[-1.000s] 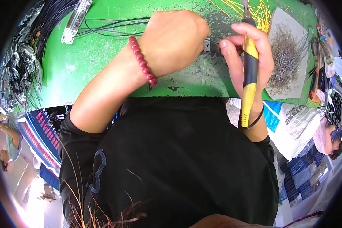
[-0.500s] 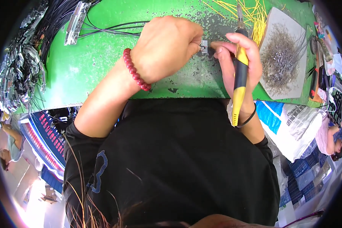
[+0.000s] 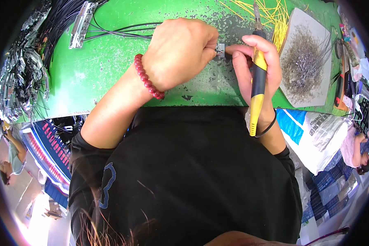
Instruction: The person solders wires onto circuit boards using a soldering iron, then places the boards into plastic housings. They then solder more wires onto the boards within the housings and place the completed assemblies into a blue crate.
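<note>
My left hand [image 3: 180,51], with a red bead bracelet [image 3: 147,78] on the wrist, pinches a small grey metal connector [image 3: 220,50] over the green bench top [image 3: 90,78]. My right hand [image 3: 256,67] touches the same connector with its fingertips. It also grips a yellow and black hand tool [image 3: 257,78], whose metal tip points away from me toward the yellow wires [image 3: 274,16]. Black cables [image 3: 123,30] run from under my left hand to a silver connector block [image 3: 81,24].
A grey board [image 3: 305,61] with a heap of thin wire offcuts lies at the right. Bundles of black cables with silver connectors [image 3: 20,78] pile up at the left edge. Pliers and small tools [image 3: 342,78] lie at the far right. White and blue bags [image 3: 320,131] sit below the bench.
Both hands have drifted slightly left and closer together; my right fingertips now meet the connector held by my left hand. The tool stays in my right hand.
</note>
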### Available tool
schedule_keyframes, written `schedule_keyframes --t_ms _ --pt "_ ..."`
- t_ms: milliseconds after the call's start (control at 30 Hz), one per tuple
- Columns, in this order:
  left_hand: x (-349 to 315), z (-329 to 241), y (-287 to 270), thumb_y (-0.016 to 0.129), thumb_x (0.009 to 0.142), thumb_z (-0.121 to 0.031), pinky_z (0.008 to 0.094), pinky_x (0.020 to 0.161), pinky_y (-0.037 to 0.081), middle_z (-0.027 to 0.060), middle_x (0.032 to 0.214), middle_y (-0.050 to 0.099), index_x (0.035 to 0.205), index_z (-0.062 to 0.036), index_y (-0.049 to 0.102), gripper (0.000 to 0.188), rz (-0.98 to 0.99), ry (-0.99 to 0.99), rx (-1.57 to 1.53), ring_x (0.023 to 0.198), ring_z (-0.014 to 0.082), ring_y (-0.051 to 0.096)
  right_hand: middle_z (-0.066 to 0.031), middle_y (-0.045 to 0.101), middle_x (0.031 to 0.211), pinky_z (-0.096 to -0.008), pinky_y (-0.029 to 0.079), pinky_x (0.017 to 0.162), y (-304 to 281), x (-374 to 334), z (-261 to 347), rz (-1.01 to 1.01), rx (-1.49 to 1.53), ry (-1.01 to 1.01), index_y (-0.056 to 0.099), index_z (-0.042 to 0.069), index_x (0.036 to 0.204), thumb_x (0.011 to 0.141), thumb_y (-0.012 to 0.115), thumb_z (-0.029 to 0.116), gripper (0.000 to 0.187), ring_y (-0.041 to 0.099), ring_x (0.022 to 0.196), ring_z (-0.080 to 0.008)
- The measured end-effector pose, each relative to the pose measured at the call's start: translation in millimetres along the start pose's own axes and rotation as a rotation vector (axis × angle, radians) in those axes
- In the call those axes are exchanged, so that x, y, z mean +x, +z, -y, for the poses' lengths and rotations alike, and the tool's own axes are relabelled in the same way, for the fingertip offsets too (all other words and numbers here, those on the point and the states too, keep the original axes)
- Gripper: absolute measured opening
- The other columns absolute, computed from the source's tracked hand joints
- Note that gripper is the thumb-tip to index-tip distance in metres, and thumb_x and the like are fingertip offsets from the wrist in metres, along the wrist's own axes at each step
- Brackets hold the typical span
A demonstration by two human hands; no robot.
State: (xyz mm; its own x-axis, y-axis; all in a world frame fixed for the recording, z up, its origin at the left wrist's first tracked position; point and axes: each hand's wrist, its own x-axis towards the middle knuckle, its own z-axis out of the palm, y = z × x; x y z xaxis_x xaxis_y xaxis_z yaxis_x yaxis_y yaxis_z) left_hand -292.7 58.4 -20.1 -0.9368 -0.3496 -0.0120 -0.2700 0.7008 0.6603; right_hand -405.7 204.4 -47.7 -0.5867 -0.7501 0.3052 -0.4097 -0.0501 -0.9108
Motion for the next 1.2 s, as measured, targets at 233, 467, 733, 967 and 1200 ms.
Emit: schedule_keyframes --t_ms 233,467,733,967,1200 --pt "-1.5 0.4 2.0 0.066 0.070 -0.009 0.0371 0.061 0.047 0.0109 0.072 0.061 0.074 -0.0025 0.060 0.010 -0.026 0.014 -0.003 0.069 0.0309 0.061 -0.0073 0.065 0.082 -0.0227 0.052 0.064 0.7 -0.2 2.7 0.038 0.001 0.015 0.058 0.005 0.105 0.076 0.062 -0.010 0.033 0.067 0.074 -0.0129" --pt "-3.0 1.7 3.8 0.066 0.069 -0.008 0.0370 0.061 0.047 0.0098 0.072 0.061 0.073 -0.0026 0.059 0.009 -0.051 0.031 0.007 0.069 0.0308 0.060 -0.0057 0.064 0.080 -0.0223 0.050 0.061 7.9 6.2 1.0 0.060 -0.012 -0.014 0.059 0.006 0.104 0.075 0.063 -0.011 0.033 0.065 0.070 -0.0108" --pt "-4.4 0.3 3.2 0.067 0.071 -0.009 0.0357 0.061 0.048 0.0095 0.074 0.062 0.074 -0.0028 0.061 0.009 -0.059 0.000 -0.025 0.069 0.0293 0.061 -0.0027 0.063 0.075 -0.0202 0.045 0.056 8.2 3.7 -2.5 0.104 0.002 0.019 0.058 0.007 0.108 0.074 0.064 -0.011 0.040 0.057 0.060 -0.0072" --pt "0.9 -7.1 7.6 0.066 0.072 -0.009 0.0321 0.057 0.046 0.0078 0.071 0.061 0.072 -0.0036 0.061 0.007 -0.105 -0.027 0.009 0.064 0.0253 0.059 -0.0055 0.063 0.080 -0.0215 0.047 0.060 -8.6 3.8 -0.6 0.108 -0.094 -0.058 0.059 0.007 0.109 0.079 0.064 -0.005 0.033 0.060 0.064 -0.0093" --pt "1.6 -5.6 11.4 0.064 0.069 -0.008 0.0371 0.057 0.047 0.0066 0.069 0.061 0.065 -0.0065 0.059 0.007 -0.150 0.019 -0.009 0.066 0.0279 0.060 -0.0154 0.068 0.088 -0.0198 0.045 0.055 -122.0 -42.6 0.4 -0.259 -0.080 0.022 0.054 -0.006 0.120 0.093 0.048 0.044 0.057 0.061 0.064 -0.0143"
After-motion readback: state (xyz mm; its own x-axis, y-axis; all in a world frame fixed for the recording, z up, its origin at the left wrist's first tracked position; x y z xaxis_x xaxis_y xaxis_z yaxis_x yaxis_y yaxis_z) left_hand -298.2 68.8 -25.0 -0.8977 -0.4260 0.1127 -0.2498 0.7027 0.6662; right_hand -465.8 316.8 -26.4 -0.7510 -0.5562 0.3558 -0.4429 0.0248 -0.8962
